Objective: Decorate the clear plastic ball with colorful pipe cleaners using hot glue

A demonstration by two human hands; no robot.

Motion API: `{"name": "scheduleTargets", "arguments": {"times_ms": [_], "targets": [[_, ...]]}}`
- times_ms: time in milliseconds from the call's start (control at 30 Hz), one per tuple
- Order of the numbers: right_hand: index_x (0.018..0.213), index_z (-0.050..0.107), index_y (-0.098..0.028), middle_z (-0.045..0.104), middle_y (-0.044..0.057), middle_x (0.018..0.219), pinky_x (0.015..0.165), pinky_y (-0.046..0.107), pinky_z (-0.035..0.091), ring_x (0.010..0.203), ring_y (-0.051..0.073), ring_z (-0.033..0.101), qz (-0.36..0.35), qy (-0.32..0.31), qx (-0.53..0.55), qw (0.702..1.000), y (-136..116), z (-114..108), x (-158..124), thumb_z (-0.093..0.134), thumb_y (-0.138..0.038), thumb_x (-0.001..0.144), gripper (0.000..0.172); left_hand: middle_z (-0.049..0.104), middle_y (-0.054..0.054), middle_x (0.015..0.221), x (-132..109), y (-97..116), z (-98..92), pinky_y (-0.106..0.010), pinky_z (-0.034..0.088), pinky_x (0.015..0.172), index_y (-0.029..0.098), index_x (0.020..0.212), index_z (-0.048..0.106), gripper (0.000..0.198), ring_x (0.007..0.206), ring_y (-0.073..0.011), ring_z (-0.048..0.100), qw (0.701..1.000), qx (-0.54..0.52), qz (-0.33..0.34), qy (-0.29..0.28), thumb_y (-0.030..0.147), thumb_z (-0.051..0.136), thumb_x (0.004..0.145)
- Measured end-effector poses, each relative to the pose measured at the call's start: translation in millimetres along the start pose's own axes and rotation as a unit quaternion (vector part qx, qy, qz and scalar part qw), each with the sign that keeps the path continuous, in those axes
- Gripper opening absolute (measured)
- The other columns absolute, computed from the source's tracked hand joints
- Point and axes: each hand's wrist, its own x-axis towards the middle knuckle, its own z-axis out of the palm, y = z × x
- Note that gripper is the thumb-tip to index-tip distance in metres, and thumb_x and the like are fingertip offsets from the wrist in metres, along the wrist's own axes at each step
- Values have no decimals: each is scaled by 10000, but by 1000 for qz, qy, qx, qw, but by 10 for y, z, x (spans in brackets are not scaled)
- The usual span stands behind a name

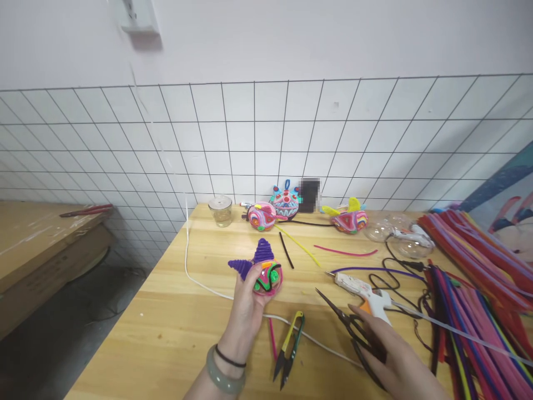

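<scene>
My left hand (pixel 246 303) is closed around a small fish-shaped pipe-cleaner ornament (pixel 270 279), held above the table. The ornament has a pink, green, orange and black body, and two purple coiled fins stick up to the left. At the lower right, my right hand (pixel 393 347) grips the dark handles of a pair of scissors (pixel 335 305), whose blades point away to the upper left. Yellow-and-green thread snips (pixel 291 347) lie between my hands, with a short pink pipe cleaner (pixel 272 339) beside them. A white glue gun (pixel 358 289) rests just beyond the scissors.
Finished ornaments (pixel 285 203) stand along the tiled wall near a glass cup (pixel 220 212). Bundles of coloured pipe cleaners (pixel 466 328) cover the right side, with clear plastic shells (pixel 412 244) behind. A white cord (pixel 195 278) crosses the wooden table (pixel 137 344). Loose black cable lies right.
</scene>
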Motion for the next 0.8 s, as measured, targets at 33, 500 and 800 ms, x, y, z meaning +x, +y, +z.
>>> {"name": "scheduleTargets", "arguments": {"times_ms": [33, 500, 800], "targets": [[1278, 500, -227, 680, 103, 1075, 711, 274, 583, 903, 218, 693, -12, -8, 25, 1000, -49, -33, 36, 538, -304, 853, 433, 723, -66, 855, -8, -1, 7, -420, 559, 723, 170, 978, 615, 369, 767, -223, 686, 1000, 0, 2, -3, 272, 764, 656], [1249, 498, -144, 651, 86, 822, 608, 334, 538, 703, 224, 657, -64, -11, -31, 997, -1091, 71, 498, 450, -253, 884, 384, 702, -47, 907, -90, -20, 62, -263, 510, 558, 204, 1114, 546, 520, 735, -181, 669, 996, 37, 85, -7, 286, 777, 656], [1249, 473, -106, 651, 101, 836, 554, 317, 556, 686, 227, 676, -133, 42, -74, 987, -1119, 168, 570, 420, -177, 862, 397, 686, -28, 876, -103, -35, 70, -269, 518, 567, 203, 1045, 583, 457, 706, -157, 645, 994, 29, 106, 17, 290, 782, 642]]}}
